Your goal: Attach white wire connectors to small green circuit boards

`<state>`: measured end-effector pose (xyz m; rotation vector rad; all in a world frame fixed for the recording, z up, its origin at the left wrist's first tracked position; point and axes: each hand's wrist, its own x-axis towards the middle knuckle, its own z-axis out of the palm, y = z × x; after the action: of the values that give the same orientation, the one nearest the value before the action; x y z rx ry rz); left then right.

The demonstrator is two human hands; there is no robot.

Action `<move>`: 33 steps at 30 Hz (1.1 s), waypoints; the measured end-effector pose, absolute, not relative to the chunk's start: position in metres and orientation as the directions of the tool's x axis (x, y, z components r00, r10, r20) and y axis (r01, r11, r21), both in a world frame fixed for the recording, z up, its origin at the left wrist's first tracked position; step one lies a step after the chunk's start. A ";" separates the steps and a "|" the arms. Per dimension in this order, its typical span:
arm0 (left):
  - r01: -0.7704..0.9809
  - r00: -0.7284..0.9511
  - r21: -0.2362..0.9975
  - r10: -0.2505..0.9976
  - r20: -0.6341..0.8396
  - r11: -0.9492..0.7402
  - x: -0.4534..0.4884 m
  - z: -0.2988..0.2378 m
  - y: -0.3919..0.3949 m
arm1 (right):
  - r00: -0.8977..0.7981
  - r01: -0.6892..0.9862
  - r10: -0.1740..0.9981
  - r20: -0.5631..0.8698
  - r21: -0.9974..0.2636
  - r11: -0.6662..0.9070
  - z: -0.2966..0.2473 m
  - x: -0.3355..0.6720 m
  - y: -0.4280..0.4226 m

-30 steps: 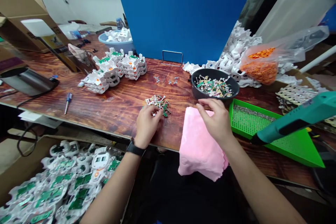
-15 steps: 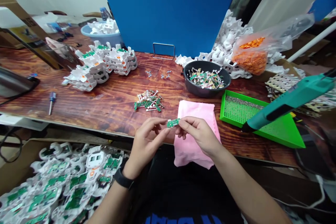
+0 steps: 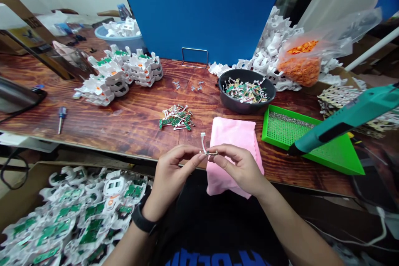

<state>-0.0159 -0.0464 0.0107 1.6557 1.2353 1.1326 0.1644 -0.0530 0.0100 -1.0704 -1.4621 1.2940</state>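
Note:
Between both hands, just over the table's front edge, is a small circuit board (image 3: 212, 153) seen edge-on, with a short white cable and plug (image 3: 203, 137) standing up from it. My left hand (image 3: 177, 166) pinches the board's left end between thumb and fingers. The right end is gripped by my right hand (image 3: 238, 164), above a folded pink cloth (image 3: 232, 133). Beyond the hands lies a loose pile of similar small green boards with white cables (image 3: 176, 117). Fingers cover part of the board.
A dark bowl of small boards (image 3: 247, 89) and a green tray (image 3: 333, 158) stand to the right, with a teal electric screwdriver (image 3: 339, 120) over the tray. Stacked white housings (image 3: 109, 81) and a screwdriver (image 3: 61, 119) are left. A box of housings (image 3: 71, 216) sits below.
The circuit board has been turned from showing its green face to edge-on, and its white cable now stands up. My left fingers have closed onto its left end.

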 end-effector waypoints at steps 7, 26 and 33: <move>0.334 0.157 0.891 0.951 0.268 -0.306 -0.012 0.014 -0.048 | -0.144 0.061 0.983 0.113 -0.991 0.123 0.011 0.162 -0.057; 0.492 0.024 0.838 0.966 0.257 -0.236 -0.023 -0.011 -0.005 | 0.066 0.566 0.828 0.557 -0.704 0.428 0.032 0.191 0.010; 0.845 0.012 0.495 0.932 0.361 -0.202 -0.030 -0.025 0.054 | 0.134 0.952 0.761 0.635 -0.297 0.081 0.023 0.241 0.076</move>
<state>-0.0304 0.0544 -0.0250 2.1311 1.8904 0.9523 0.2414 0.0763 0.0232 -1.7179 -1.6653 -0.3484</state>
